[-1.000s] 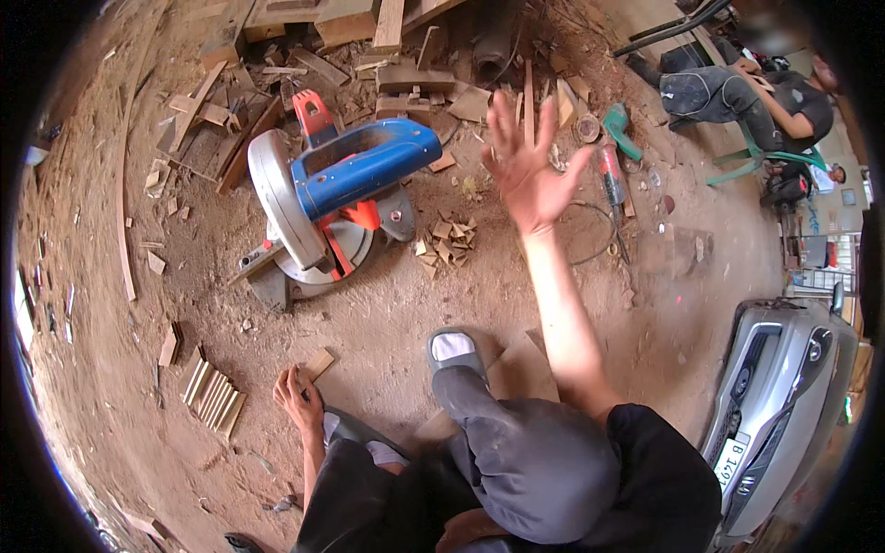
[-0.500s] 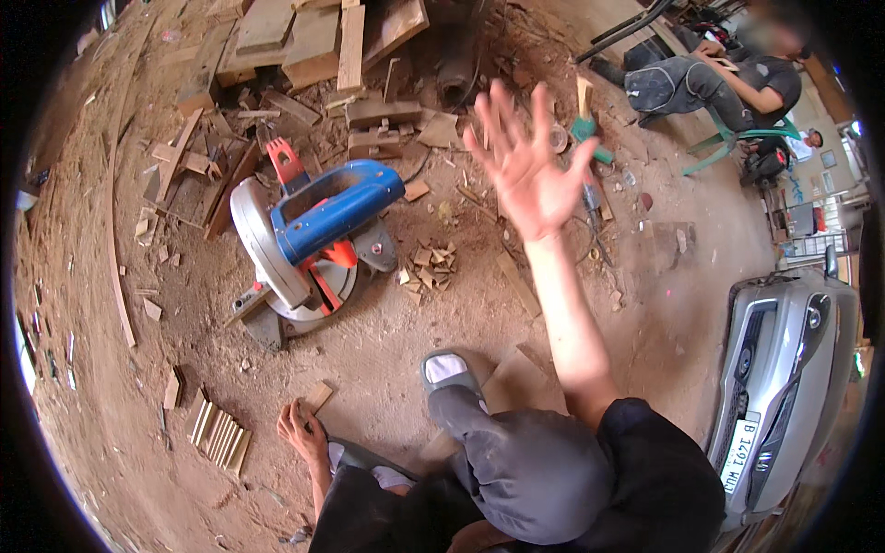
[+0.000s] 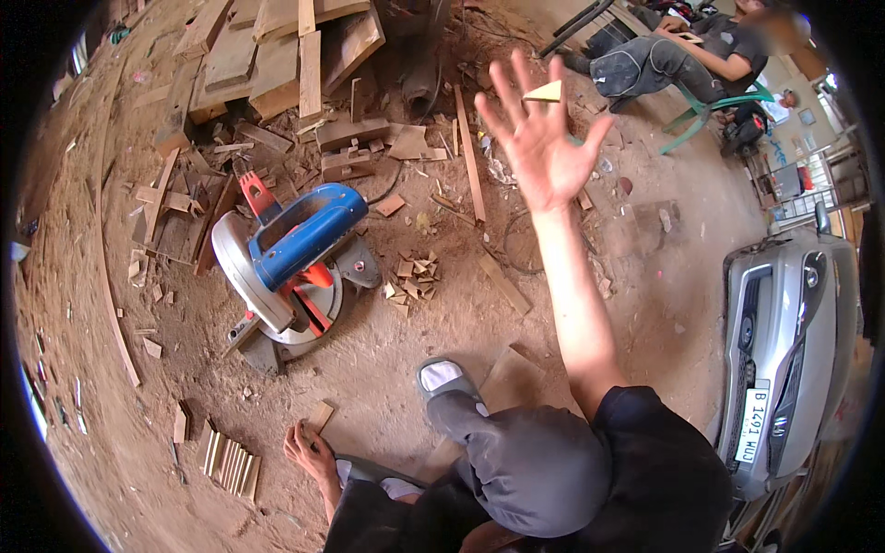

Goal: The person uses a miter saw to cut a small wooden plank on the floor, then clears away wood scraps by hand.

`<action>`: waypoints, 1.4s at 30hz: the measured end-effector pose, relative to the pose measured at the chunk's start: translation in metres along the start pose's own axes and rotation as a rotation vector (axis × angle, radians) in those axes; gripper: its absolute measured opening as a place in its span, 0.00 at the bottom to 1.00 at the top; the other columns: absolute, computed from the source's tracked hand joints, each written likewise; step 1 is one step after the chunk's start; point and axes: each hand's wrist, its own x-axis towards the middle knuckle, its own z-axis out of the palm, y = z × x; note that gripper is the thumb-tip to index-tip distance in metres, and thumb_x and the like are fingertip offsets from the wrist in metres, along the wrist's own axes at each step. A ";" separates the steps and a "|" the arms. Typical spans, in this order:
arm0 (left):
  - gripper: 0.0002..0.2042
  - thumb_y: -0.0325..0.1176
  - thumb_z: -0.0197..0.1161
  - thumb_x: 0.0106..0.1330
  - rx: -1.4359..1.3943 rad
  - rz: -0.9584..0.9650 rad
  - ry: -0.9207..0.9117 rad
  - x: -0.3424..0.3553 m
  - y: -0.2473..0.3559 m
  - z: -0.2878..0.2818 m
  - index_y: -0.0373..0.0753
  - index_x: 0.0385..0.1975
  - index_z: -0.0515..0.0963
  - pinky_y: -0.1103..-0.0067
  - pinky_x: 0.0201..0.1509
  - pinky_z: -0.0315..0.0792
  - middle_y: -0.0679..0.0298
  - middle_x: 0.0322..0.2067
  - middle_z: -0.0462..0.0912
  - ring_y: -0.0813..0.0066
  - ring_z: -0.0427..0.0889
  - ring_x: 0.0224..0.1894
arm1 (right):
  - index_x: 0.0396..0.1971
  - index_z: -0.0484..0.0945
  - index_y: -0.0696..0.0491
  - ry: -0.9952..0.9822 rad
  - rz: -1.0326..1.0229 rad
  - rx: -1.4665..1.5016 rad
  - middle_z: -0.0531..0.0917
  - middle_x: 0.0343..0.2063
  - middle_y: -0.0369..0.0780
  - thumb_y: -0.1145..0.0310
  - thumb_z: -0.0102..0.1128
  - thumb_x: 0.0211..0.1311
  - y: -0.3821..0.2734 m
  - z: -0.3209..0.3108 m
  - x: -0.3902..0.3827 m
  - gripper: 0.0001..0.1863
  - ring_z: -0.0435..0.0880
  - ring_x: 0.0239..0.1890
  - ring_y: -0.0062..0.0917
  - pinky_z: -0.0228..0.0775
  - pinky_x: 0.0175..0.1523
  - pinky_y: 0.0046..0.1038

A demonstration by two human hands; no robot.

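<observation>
My right hand is raised, palm showing and fingers spread wide, with nothing gripped. A small pale yellow triangular wood piece overlaps its fingers; whether it touches them I cannot tell. Low at the left, beside my sandalled foot, my left hand has its fingers bent round the end of a short wood offcut. Left of that hand lies a row of thin wood strips on the ground. A blue and grey mitre saw stands ahead of it, with red parts.
Small wood scraps lie right of the saw. Stacked boards fill the far left. Beyond my right hand, a person sits on a green chair. A silver car stands at the right. A board lies mid-floor.
The yellow triangular piece now shows over my right fingers. The view has shifted, and the green tool seen beside that hand is nearly hidden. My left hand stays at the offcut.
</observation>
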 end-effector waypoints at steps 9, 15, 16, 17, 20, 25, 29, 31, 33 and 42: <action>0.20 0.32 0.62 0.69 -0.044 0.018 -0.045 0.001 0.015 0.004 0.39 0.60 0.77 0.57 0.69 0.60 0.52 0.58 0.76 0.50 0.70 0.62 | 0.70 0.70 0.37 0.572 0.029 0.541 0.67 0.73 0.42 0.35 0.55 0.70 0.075 -0.112 -0.146 0.34 0.64 0.74 0.40 0.55 0.77 0.48; 0.19 0.32 0.62 0.69 -0.022 0.021 0.007 0.003 -0.004 -0.005 0.39 0.60 0.77 0.55 0.70 0.59 0.52 0.57 0.76 0.50 0.70 0.62 | 0.79 0.50 0.33 -0.125 0.019 0.063 0.45 0.80 0.46 0.24 0.46 0.64 0.028 0.032 -0.001 0.49 0.40 0.82 0.46 0.21 0.80 0.64; 0.19 0.32 0.62 0.69 -0.025 0.018 0.004 0.007 -0.002 -0.004 0.39 0.60 0.77 0.55 0.70 0.59 0.52 0.57 0.76 0.50 0.70 0.62 | 0.79 0.51 0.35 -0.027 0.040 0.132 0.44 0.81 0.45 0.20 0.42 0.62 0.033 0.017 -0.015 0.52 0.41 0.81 0.46 0.21 0.80 0.62; 0.19 0.32 0.62 0.69 -0.023 0.011 -0.005 0.008 0.005 -0.008 0.39 0.60 0.77 0.55 0.70 0.59 0.52 0.57 0.76 0.50 0.70 0.62 | 0.79 0.51 0.37 0.158 0.031 0.065 0.42 0.81 0.44 0.21 0.42 0.63 0.039 -0.010 -0.042 0.51 0.42 0.81 0.46 0.22 0.80 0.62; 0.20 0.32 0.61 0.70 -0.059 0.028 -0.012 0.005 0.017 0.006 0.40 0.61 0.76 0.55 0.69 0.59 0.51 0.57 0.75 0.49 0.69 0.62 | 0.77 0.56 0.34 0.349 0.068 0.189 0.43 0.81 0.37 0.27 0.48 0.66 0.043 -0.124 -0.174 0.45 0.41 0.81 0.42 0.29 0.80 0.60; 0.19 0.34 0.60 0.71 -0.043 0.032 -0.024 0.000 0.014 0.003 0.39 0.61 0.77 0.54 0.69 0.59 0.50 0.57 0.75 0.48 0.69 0.62 | 0.74 0.64 0.30 0.593 -0.270 0.432 0.58 0.77 0.40 0.23 0.47 0.64 0.021 -0.126 -0.209 0.43 0.52 0.79 0.43 0.39 0.79 0.60; 0.20 0.35 0.59 0.72 0.003 0.012 -0.048 -0.001 0.006 -0.008 0.40 0.62 0.76 0.54 0.69 0.59 0.51 0.58 0.74 0.49 0.69 0.63 | 0.74 0.64 0.31 -0.091 -0.154 0.366 0.58 0.78 0.40 0.20 0.43 0.62 -0.005 -0.008 -0.067 0.46 0.51 0.80 0.42 0.33 0.80 0.60; 0.20 0.35 0.59 0.72 0.009 0.024 -0.018 0.003 0.001 -0.005 0.41 0.62 0.76 0.54 0.69 0.59 0.51 0.58 0.74 0.49 0.69 0.63 | 0.75 0.62 0.30 -0.054 -0.128 0.268 0.53 0.79 0.38 0.18 0.41 0.61 -0.011 0.021 -0.036 0.47 0.48 0.81 0.42 0.29 0.81 0.60; 0.20 0.35 0.59 0.71 -0.022 0.029 -0.007 0.006 -0.001 -0.006 0.41 0.62 0.76 0.54 0.69 0.59 0.50 0.58 0.74 0.49 0.69 0.63 | 0.77 0.58 0.31 0.122 -0.090 0.204 0.51 0.80 0.38 0.17 0.37 0.60 0.000 -0.007 -0.064 0.50 0.45 0.81 0.40 0.26 0.81 0.60; 0.19 0.35 0.59 0.72 -0.032 0.066 -0.021 0.001 0.009 0.005 0.40 0.61 0.76 0.53 0.67 0.60 0.51 0.57 0.75 0.48 0.70 0.62 | 0.71 0.70 0.39 0.955 -0.229 0.162 0.66 0.73 0.40 0.33 0.61 0.62 -0.062 -0.055 -0.369 0.41 0.65 0.73 0.42 0.48 0.79 0.57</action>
